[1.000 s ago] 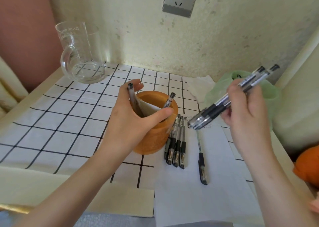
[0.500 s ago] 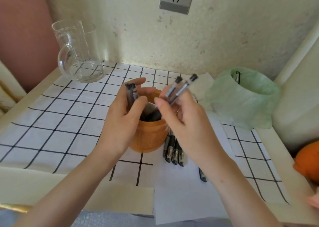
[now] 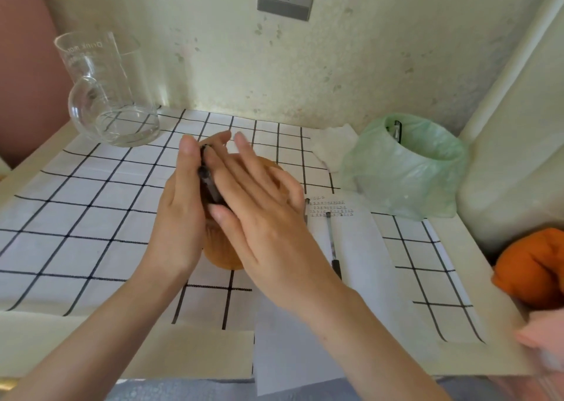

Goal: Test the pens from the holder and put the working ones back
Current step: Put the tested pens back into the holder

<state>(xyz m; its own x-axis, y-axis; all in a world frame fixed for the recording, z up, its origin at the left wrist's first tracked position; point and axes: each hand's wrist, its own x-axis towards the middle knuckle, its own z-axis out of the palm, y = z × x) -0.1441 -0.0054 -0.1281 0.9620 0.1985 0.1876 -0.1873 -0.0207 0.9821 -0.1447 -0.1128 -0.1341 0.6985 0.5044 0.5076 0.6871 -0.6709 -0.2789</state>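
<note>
1. i am looking down at both hands meeting over the orange pen holder (image 3: 224,257); the holder is standing on the checked cloth (image 3: 91,217), near the middle of the table, and only its lower body and a bit of its right rim are showing past the hands;
2. the left hand (image 3: 180,217) is standing edge-on at the holder's left side, fingers straight and pointing away from me; it is lying against a cluster of dark pens (image 3: 209,181) that is sticking up out of the holder;
3. the right hand (image 3: 262,217) is lying flat and spread over the top of the holder, fingers extended, pressing the pens from the right; neither hand is curling closed, so the pens are being sandwiched between two flat hands rather than gripped;
4. i cannot tell how many pens are in that cluster;
5. one pen (image 3: 332,245) is lying on the white sheet of paper (image 3: 360,263) to the right of the holder, with small test marks near the top of the sheet; another pen end is peeking out just beside the right hand;
6. a green bag (image 3: 409,168) is sitting at the far right with a pen clip showing at its mouth; a glass jug (image 3: 106,95) is standing at the far left corner.
</note>
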